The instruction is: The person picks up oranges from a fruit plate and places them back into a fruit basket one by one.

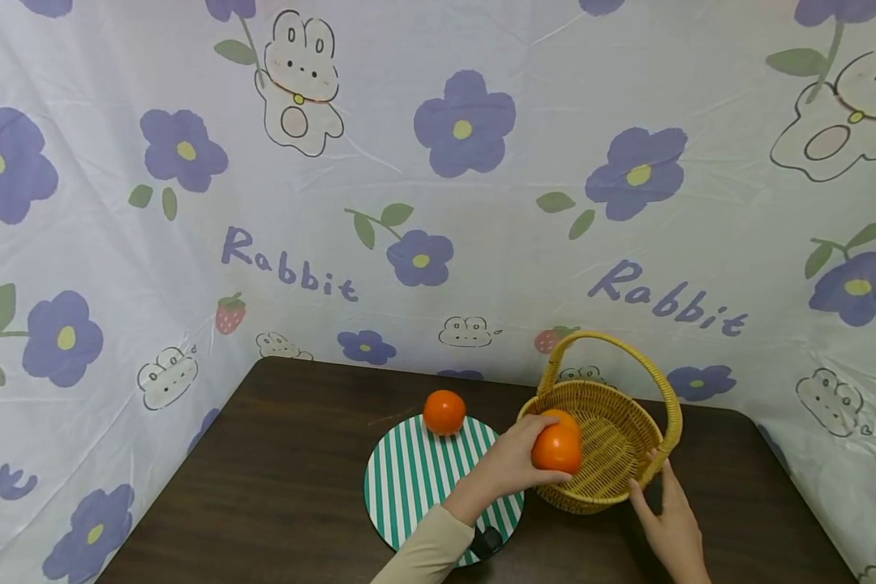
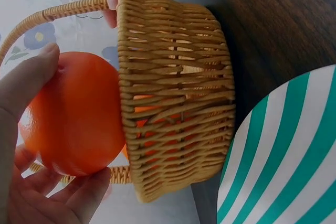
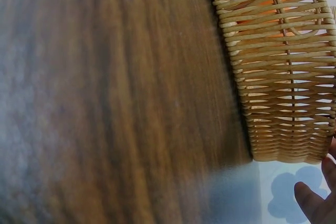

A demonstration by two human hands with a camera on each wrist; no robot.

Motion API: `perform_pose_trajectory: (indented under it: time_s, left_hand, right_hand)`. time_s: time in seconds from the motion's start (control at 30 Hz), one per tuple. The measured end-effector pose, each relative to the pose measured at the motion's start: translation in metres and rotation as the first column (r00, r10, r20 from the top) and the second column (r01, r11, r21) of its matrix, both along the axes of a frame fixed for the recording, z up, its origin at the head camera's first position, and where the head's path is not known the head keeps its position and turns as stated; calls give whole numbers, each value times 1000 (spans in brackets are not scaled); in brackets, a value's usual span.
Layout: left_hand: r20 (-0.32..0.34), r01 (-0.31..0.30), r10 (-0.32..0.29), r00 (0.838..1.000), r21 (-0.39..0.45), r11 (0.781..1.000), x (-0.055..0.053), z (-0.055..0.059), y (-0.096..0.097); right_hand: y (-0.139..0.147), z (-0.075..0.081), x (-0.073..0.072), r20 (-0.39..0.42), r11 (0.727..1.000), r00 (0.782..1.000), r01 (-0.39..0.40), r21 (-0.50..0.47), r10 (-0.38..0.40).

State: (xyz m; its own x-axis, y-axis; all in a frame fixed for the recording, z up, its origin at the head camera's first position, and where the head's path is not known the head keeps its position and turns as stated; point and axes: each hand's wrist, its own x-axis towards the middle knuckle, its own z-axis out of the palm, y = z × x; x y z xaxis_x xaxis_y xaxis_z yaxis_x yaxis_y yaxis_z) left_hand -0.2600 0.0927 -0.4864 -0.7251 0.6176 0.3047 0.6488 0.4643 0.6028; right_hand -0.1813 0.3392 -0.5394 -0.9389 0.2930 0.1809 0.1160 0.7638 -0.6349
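My left hand (image 1: 514,458) grips a smooth, shiny orange persimmon (image 1: 557,450) at the left rim of a yellow wicker basket (image 1: 606,442). Its thumb and fingers wrap opposite sides of the fruit in the left wrist view. Another orange fruit (image 1: 564,419) shows just behind the held one, and orange shows through the weave. My right hand (image 1: 667,519) holds the basket's right rim, near the foot of its handle (image 1: 672,397). In the right wrist view only a few fingers (image 3: 310,200) appear beside the basket. A third persimmon (image 1: 444,412) sits on the far edge of a green-and-white striped round mat (image 1: 416,478).
A dark brown wooden table (image 1: 292,487) carries everything. Beneath my left wrist, a small black object (image 1: 487,543) shows over the mat's near edge. White cloth (image 1: 380,341) printed with rabbits and purple flowers hangs behind the table and at its sides.
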Motion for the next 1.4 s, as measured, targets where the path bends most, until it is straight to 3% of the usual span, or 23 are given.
perform_pose_trajectory:
  time_s: [0.27,0.7,1.07,1.4]
  left_hand:
    - [-74,-25,20,997,-59,998,-5,-6,11]
    - [-87,-24,16,996,-99,995,-9,-18,23]
    - [-58,-39,30,998,-156,987,-12,-29,37]
    - [-66,-48,36,997,-179,983,-13,-31,51]
  right_hand:
    - [0,0,-1,-16,1000,1000,-9,-1,9]
    - [1,0,-2,-11,1000,1000,-4,-3,4]
    - [0,-2,0,-23,1000,1000,0,-3,0]
    - [0,-1,-1,-20,1000,1000,-4,-5,4]
